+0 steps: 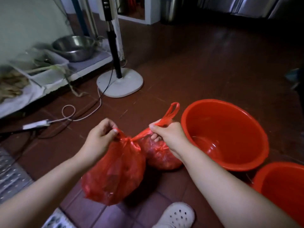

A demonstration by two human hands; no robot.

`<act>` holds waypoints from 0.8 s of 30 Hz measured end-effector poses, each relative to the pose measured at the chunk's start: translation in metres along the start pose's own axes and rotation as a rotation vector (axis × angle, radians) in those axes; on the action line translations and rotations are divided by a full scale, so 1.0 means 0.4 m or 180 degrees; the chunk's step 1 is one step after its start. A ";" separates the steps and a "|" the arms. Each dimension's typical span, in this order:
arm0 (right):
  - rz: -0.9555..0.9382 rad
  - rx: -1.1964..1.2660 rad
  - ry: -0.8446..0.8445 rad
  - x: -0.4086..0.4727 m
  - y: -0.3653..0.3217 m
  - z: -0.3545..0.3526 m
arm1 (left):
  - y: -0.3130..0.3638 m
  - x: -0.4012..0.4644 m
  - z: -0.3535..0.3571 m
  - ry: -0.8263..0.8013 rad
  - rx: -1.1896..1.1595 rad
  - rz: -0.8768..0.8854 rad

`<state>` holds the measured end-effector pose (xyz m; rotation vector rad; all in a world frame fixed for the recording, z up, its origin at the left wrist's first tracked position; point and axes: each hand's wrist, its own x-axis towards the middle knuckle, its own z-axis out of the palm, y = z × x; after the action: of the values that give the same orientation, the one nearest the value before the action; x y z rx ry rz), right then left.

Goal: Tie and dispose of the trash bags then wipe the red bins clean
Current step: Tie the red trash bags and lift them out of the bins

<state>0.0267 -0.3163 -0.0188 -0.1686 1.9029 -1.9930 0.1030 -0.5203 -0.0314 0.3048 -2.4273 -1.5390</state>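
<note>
Brown tiled floor (205, 66) of a dim kitchen, seen from above. Centre, near: a full red trash bag (113, 171) held above the floor by its two handle strips, which are drawn apart at the knotted neck. Left hand (100, 137): fingers curled, pinching the left strip at the neck. Right hand (166, 135): fingers closed round the right strip, whose loop (172, 111) stands up past the fist. Behind and just right of this bag, a second red bag (161, 155) lies on the floor, tied. Right: a red bin (225, 134), unlined, beside the bags; a second red bin (283, 188) at the near right edge. Far left: a white fan base (120, 84) with black pole, cables (79, 116), and a steel bowl (74, 46) on a low shelf. Near centre: a white perforated clog (176, 216).
</note>
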 end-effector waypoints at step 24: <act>0.0542 -0.0241 0.0818 0.066 0.346 -0.091 | -0.175 0.045 0.328 -0.0929 0.0436 -0.0267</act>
<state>0.0158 -0.2931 -0.1622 0.2337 2.0713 -1.9050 0.0470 -0.4432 -0.1469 0.2229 -2.7854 -1.5488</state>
